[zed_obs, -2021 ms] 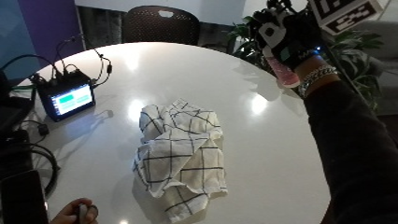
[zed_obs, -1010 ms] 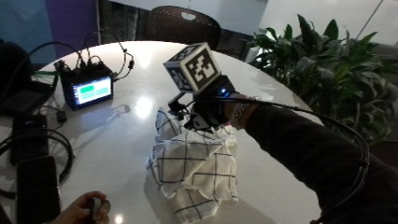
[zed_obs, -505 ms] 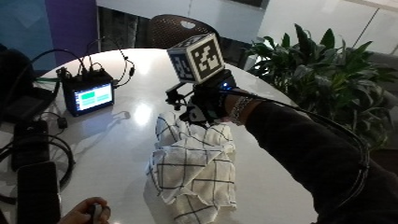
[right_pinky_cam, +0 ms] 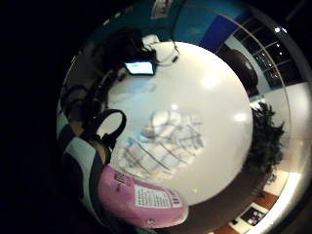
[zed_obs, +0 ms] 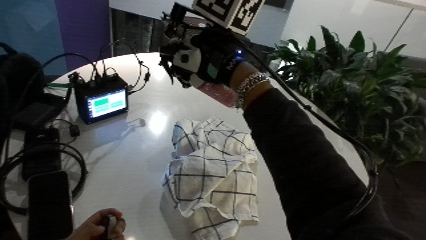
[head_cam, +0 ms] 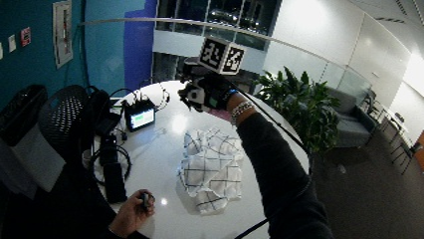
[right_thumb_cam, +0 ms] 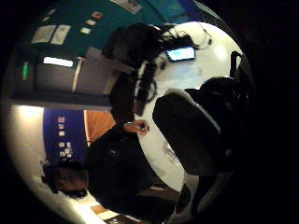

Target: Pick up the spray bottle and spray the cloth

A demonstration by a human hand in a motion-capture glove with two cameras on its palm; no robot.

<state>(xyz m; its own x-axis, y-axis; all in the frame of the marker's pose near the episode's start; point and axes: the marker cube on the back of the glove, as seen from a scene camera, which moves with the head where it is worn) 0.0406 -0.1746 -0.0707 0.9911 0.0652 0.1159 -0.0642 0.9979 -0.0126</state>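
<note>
Above the far side of the round white desk (zed_obs: 150, 165) I have the gloved right hand (zed_obs: 203, 57) raised well off the surface, with the pink spray bottle (zed_obs: 219, 93) in it. From the outside view the fingers (zed_obs: 178, 60) look curled round the upper part of the bottle, though the glove hides exactly how they sit on the trigger. The little-finger palm view shows the bottle's pink body and label close against the palm (right_pinky_cam: 141, 200), and beyond it the checked cloth (right_pinky_cam: 163, 141).

The cloth (zed_obs: 213, 175) lies crumpled on the desk, below and nearer the person than the hand, well apart from the bottle. No mist or wet patch that I can make out.

Judgement: pick-up looks done; step in hand is aiming. Nozzle direction I cannot read from any view. Next move calls for bringing the bottle down nearer the cloth, turning the nozzle toward it, then squeezing the trigger.

Also on the desk: small monitor (zed_obs: 102, 103) with cables, clear of the spray path.
</note>
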